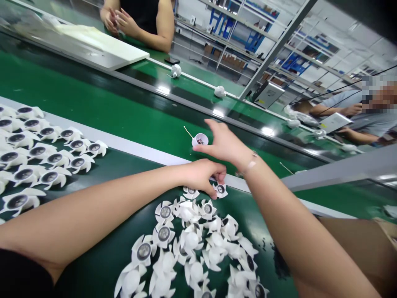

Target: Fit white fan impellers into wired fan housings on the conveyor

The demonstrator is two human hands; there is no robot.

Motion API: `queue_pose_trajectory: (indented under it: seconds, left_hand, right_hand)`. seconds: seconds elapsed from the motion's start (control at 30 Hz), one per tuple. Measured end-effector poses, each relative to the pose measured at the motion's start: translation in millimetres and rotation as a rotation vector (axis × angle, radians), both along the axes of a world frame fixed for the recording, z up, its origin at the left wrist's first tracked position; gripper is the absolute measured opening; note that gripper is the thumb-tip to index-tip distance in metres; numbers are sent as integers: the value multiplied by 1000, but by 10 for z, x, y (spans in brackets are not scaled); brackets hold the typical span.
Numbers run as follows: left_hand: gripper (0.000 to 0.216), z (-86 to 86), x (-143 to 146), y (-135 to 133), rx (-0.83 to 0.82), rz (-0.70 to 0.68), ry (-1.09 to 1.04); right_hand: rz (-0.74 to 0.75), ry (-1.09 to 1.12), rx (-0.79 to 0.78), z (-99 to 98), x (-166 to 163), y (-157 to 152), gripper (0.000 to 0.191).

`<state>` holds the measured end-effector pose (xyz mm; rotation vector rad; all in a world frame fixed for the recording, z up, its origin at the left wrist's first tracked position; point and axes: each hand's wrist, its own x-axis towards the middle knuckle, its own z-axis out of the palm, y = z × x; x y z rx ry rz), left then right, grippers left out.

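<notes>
Impeller of white plastic (221, 189) pinched under our closed left hand (203, 174); our right hand (225, 145) spreads open beside a small white cup (200, 140).

White fan impellers (164, 234) are lying in two groups: at least fifteen are sitting in the spread rows (46, 157), and over twenty are overlapping in the heap (192, 248), exact count obscured. One small cup (200, 140) is standing beyond. Two other people (142, 20) are appearing opposite.

Across the green conveyor belt (93, 107) a white slab (105, 45) lies before a co-worker (144, 12) in a black top, a dark phone (172, 61) just beside. Two crumpled white wads (175, 70) sit farther along, shelving (242, 39) behind.
</notes>
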<state>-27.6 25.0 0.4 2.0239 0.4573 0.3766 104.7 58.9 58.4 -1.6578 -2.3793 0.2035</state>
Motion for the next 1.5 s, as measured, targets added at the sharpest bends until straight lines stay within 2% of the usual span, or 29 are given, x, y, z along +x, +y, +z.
queue_pose_trajectory:
  seconds: [0.03, 0.1, 0.17, 0.27, 0.33, 0.4, 0.47, 0.53, 0.6, 0.7, 0.83, 1.03, 1.17, 1.23, 1.33, 1.4, 1.5]
  left_hand:
    - [42, -6, -6, -8, 6, -6, -7]
    - [41, -6, -24, -17, 16, -16, -9]
    - [41, 8, -45, -18, 19, -31, 1]
    - [51, 30, -68, 3, 45, -63, 11]
    - [56, 28, -67, 31, -11, -45, -15]
    - [49, 16, -53, 67, -169, 0, -88]
    - [39, 6, -35, 103, -329, 46, -162]
    - [32, 8, -25, 130, -394, 101, -183]
    - [32, 19, -27, 145, -392, 155, -169]
    - [35, 28, -40, 141, -343, 175, -169]
    - [43, 14, -36, 116, -298, 125, -82]
    - [33, 69, 46, 68, -232, 156, 22]
    - [33, 164, 11, 86, -207, 139, 111]
    - [40, 224, -75, 153, -159, 90, 203]
    - [50, 299, -235, 285, -218, -128, 358]
    - [55, 323, -314, 340, -260, -197, 417]
    - [61, 337, -348, 334, -197, -165, 466]
  right_hand:
    - [3, -41, -61, -46, -113, 125, 85]
    - [14, -71, -100, -88, -241, 256, 56]
    - [3, -66, -66, -48, -189, 201, 36]
    - [-125, 30, 51, 89, 192, -199, 38]
    - [-278, 279, 128, 138, 515, -577, 38]
    - [-309, 547, 63, 95, 762, -945, 40]
    - [-271, 714, 1, -37, 865, -1238, 33]
    - [-202, 772, 14, -201, 829, -1425, 24]
    - [-135, 713, 97, -325, 720, -1516, 19]
    - [-31, 531, 218, -388, 592, -1549, 14]
    - [90, 390, 195, -407, 600, -1562, 16]
    - [5, 400, 131, -479, 652, -1550, 16]
    - [16, 445, 123, -423, 680, -1539, 18]
    - [73, 450, 107, -388, 725, -1539, 19]
    - [116, 408, 81, -388, 821, -1533, 20]
    - [10, 308, 132, -412, 889, -1517, 27]
    - [-213, 213, 262, -385, 1000, -1501, 60]
